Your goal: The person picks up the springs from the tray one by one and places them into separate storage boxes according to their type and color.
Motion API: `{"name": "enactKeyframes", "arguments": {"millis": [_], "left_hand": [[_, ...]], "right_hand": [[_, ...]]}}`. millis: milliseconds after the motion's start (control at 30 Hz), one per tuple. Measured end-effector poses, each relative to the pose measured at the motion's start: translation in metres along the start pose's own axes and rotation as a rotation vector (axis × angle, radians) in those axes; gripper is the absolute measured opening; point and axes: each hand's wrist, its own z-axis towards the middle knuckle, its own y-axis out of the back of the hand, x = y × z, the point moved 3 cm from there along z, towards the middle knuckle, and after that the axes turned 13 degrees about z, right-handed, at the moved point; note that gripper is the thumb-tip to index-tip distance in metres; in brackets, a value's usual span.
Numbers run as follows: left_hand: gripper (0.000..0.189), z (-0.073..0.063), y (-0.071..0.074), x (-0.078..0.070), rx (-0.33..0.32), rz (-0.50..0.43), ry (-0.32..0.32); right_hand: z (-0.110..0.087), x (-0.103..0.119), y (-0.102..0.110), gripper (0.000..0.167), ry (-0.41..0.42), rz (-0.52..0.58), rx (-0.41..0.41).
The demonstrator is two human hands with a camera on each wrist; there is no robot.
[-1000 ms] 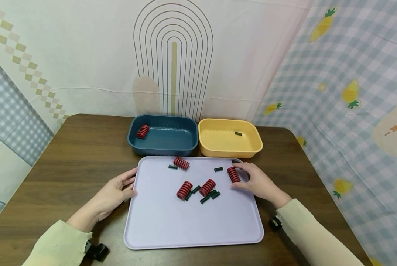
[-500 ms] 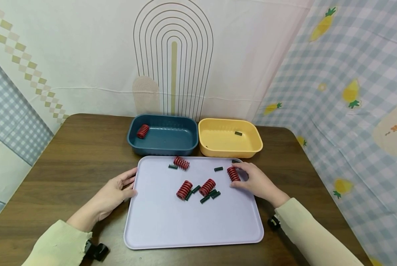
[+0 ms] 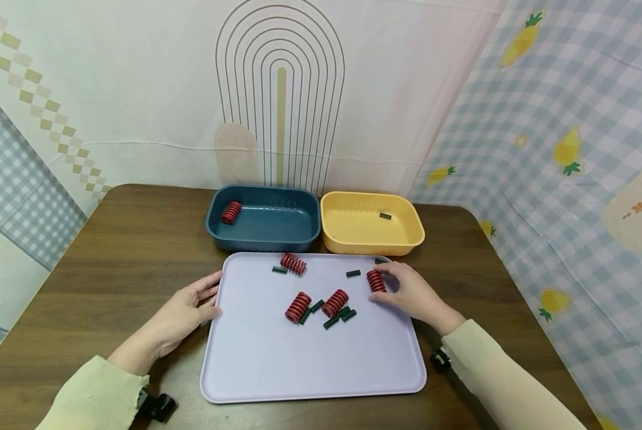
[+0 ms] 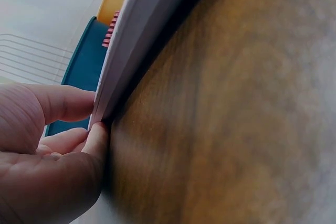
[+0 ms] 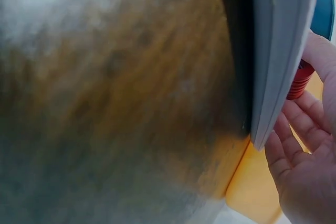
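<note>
In the head view, my right hand [image 3: 414, 292] pinches a red coil spring [image 3: 375, 281] between thumb and fingers, close over the right side of the lilac tray [image 3: 310, 364]. The right wrist view shows that spring [image 5: 299, 83] partly hidden behind the thumb and tray rim. My left hand [image 3: 183, 313] touches the tray's left edge with its fingertips, fingers loosely extended. Other red springs [image 3: 298, 307] lie on the tray, along with several small dark green springs [image 3: 331, 322]. One green spring [image 3: 380, 261] sits at the top right corner beside my right fingers.
Behind the tray stand a dark blue bin [image 3: 267, 245] holding one red spring [image 3: 232, 212] and a yellow bin [image 3: 363, 248] holding a small green spring [image 3: 385, 216]. All rest on a brown wooden table [image 3: 111, 257] with a patterned cloth [image 3: 165, 89] hanging behind.
My right hand shifts slightly left with the red spring between its fingers. The left hand, tray and other springs stay where they were.
</note>
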Motion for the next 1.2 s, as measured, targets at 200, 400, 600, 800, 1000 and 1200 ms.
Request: {"name": "enactKeyframes", "arguments": {"millis": [200, 400, 600, 800, 1000, 1200], "left_hand": [[0.077, 0.000, 0.000, 0.000, -0.001, 0.006, 0.003], [0.077, 0.000, 0.000, -0.001, -0.003, 0.008, 0.010], [0.077, 0.000, 0.001, -0.001, -0.005, 0.014, 0.007], [0.078, 0.001, 0.000, 0.000, -0.004, 0.017, 0.017], [0.078, 0.000, 0.001, 0.000, -0.001, 0.014, 0.003], [0.078, 0.000, 0.000, -0.002, -0.005, 0.015, 0.012]], "right_hand": [[0.000, 0.003, -0.001, 0.062, 0.005, 0.008, -0.013], [0.003, 0.010, 0.000, 0.060, 0.026, 0.038, -0.039], [0.008, 0.023, 0.002, 0.061, 0.026, 0.079, -0.064], [0.017, 0.037, 0.000, 0.055, 0.031, 0.171, -0.088], [0.029, 0.052, -0.005, 0.060, 0.027, 0.215, -0.126], [0.046, 0.070, -0.009, 0.059, 0.054, 0.257, -0.188]]}}
